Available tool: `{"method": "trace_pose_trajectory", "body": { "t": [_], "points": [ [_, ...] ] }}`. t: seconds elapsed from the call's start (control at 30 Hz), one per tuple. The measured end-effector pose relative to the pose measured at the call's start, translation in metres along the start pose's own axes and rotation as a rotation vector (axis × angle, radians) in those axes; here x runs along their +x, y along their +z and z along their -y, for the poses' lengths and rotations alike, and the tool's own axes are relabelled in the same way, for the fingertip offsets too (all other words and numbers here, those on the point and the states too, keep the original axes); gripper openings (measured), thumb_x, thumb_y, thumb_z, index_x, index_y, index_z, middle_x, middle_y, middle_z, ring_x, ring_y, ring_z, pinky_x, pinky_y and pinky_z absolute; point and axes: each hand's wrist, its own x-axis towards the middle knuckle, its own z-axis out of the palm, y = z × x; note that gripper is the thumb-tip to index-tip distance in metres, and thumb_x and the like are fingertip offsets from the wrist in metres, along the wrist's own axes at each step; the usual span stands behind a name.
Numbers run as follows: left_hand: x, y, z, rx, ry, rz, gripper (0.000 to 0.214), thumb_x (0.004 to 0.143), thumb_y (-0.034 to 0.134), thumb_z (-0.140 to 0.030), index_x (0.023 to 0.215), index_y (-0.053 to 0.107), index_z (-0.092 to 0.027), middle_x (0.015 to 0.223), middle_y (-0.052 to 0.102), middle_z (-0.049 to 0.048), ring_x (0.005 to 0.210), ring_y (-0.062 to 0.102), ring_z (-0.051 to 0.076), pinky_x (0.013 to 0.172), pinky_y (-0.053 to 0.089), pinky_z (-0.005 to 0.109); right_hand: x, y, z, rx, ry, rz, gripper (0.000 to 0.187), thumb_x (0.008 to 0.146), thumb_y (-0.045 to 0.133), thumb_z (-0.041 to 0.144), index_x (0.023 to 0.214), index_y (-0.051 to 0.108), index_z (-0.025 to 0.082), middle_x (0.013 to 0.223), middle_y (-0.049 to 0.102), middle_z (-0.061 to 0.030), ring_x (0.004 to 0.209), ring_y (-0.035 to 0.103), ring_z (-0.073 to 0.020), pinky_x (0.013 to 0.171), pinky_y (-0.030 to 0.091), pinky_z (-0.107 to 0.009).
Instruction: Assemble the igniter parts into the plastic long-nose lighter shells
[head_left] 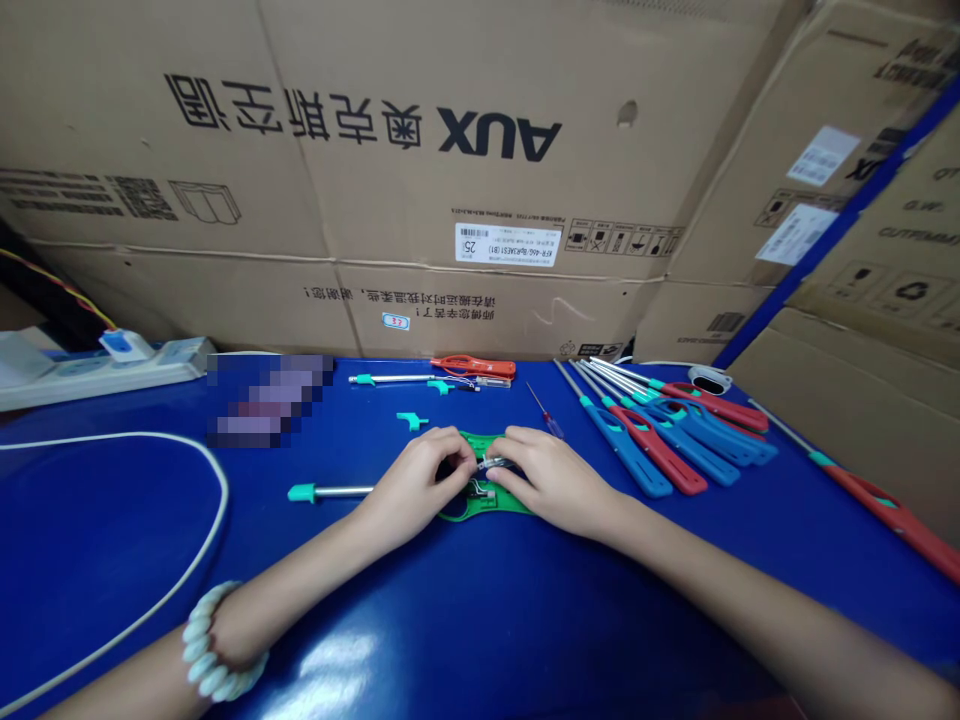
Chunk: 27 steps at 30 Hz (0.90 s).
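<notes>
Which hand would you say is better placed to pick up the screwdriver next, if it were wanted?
Probably the right hand: the screwdriver lies just beyond it, while the left hand is farther off. Both are busy over the green casing, though.

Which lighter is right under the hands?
The green lighter, opened up beneath the left hand and right hand. The red lighters and blue lighters lie farther away.

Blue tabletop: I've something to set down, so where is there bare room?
Bare: the near stretch between the forearms and the patch the white cable curves around. Crowded: right rear, with fanned lighters, and the middle, where left hand and right hand work over the green casing.
</notes>
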Motion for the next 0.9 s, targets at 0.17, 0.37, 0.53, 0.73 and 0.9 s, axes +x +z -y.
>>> {"method": "trace_pose_trajectory", "body": {
  "t": [0.17, 0.37, 0.53, 0.73, 0.9],
  "points": [
    [-0.0007, 0.0005, 0.0011, -0.014, -0.001, 0.005, 0.021, 0.09, 0.046, -0.023, 0.073, 0.057, -0.017, 0.076, 0.057, 0.0014, 0.078, 0.053, 0.017, 0.071, 0.038, 0.028, -0.0002, 0.0008, 0.0006, 0.004, -0.004, 0.003, 0.02, 0.095, 0.05, 0.027, 0.102, 0.064, 0.015, 0.095, 0.064, -0.0094, 0.099, 0.058, -0.0237, 0.088, 0.043, -0.035],
    [-0.0003, 0.0023, 0.0023, -0.028, -0.005, 0.007, 0.021, 0.09, 0.046, -0.023, 0.073, 0.057, -0.017, 0.076, 0.057, 0.0014, 0.078, 0.052, 0.018, 0.071, 0.037, 0.029, 0.0001, 0.0005, 0.0013, -0.014, 0.004, 0.013, 0.021, 0.095, 0.05, 0.027, 0.102, 0.064, 0.014, 0.095, 0.064, -0.0089, 0.095, 0.059, -0.0228, 0.086, 0.044, -0.034],
    [-0.0003, 0.0031, 0.0031, -0.015, -0.003, 0.013, 0.021, 0.09, 0.046, -0.023, 0.073, 0.057, -0.017, 0.076, 0.057, 0.0017, 0.078, 0.052, 0.018, 0.071, 0.037, 0.029, 0.0007, 0.002, 0.0015, -0.022, -0.007, 0.01, 0.021, 0.095, 0.049, 0.027, 0.102, 0.064, 0.014, 0.095, 0.064, -0.0088, 0.096, 0.058, -0.0226, 0.087, 0.044, -0.034],
    [-0.0006, 0.0037, 0.0023, 0.014, 0.011, 0.011, 0.021, 0.09, 0.046, -0.023, 0.073, 0.056, -0.017, 0.077, 0.057, 0.0018, 0.079, 0.052, 0.018, 0.072, 0.038, 0.029, 0.0004, 0.001, 0.0043, -0.055, 0.01, 0.028, 0.021, 0.096, 0.048, 0.027, 0.098, 0.064, 0.014, 0.091, 0.062, -0.0082, 0.088, 0.059, -0.0211, 0.08, 0.045, -0.032],
    [-0.0014, 0.005, 0.0025, 0.039, 0.03, 0.012, 0.02, 0.09, 0.046, -0.022, 0.073, 0.055, -0.018, 0.077, 0.058, 0.0016, 0.08, 0.053, 0.018, 0.075, 0.039, 0.031, 0.0007, 0.0014, 0.005, -0.069, 0.001, 0.039, 0.022, 0.096, 0.047, 0.028, 0.097, 0.064, 0.013, 0.091, 0.062, -0.0084, 0.087, 0.058, -0.021, 0.08, 0.044, -0.032]
  ]
}}
